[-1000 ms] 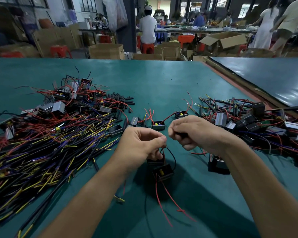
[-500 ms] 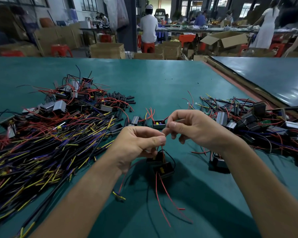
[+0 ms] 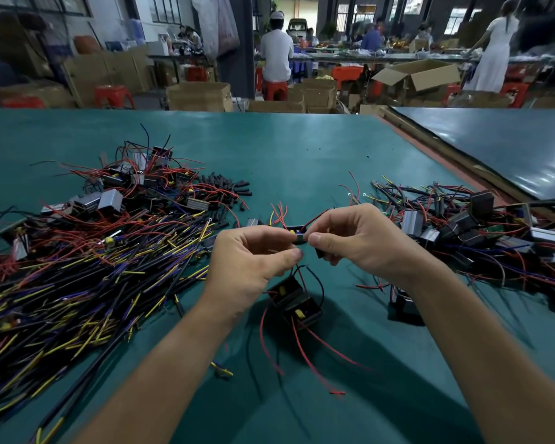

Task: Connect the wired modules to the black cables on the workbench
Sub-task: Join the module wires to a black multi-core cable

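Black piece (image 3: 302,240), mostly hidden, in tight pinch between left grip (image 3: 253,262) and right grip (image 3: 361,241).

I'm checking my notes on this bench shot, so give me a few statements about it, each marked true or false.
1. The left hand and right hand both pinch the wire ends where they meet. True.
2. The cable pile lies on the person's right. False: it lies on the left.
3. Two black modules with red wires sit just below the hands. True.
4. The workbench top is red. False: it is teal.
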A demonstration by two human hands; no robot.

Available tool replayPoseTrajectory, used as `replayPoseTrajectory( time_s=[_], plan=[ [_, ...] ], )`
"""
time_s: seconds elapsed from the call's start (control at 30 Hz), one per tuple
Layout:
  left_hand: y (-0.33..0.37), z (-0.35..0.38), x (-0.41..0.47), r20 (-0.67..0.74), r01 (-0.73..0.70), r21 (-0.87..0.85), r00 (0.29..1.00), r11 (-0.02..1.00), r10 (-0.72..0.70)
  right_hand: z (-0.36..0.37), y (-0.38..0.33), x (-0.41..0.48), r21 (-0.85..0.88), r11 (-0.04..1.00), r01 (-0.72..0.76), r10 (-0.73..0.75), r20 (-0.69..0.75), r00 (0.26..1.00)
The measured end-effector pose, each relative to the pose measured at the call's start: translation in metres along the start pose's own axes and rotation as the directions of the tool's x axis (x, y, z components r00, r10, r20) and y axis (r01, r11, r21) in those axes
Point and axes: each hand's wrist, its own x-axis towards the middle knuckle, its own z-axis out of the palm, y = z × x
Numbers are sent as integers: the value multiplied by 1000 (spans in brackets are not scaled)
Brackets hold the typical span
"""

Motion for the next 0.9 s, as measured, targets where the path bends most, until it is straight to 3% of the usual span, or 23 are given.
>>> replayPoseTrajectory(
  time_s=[0.17, 0.57, 0.9],
  plan=[
    [-2, 0, 1, -51, -58, 12, 997, 998, 58, 2, 1, 0, 19, 1000, -22, 22, 4, 1000],
    [-2, -1, 3, -37, -26, -18, 999, 1000, 25, 7, -9, -2, 189, 982, 14, 1, -80, 997],
    [-5, -1, 2, -39, -18, -7, 999, 1000, 17, 15, -13, -2, 197, 979, 40, -17, -117, 993]
  ],
)
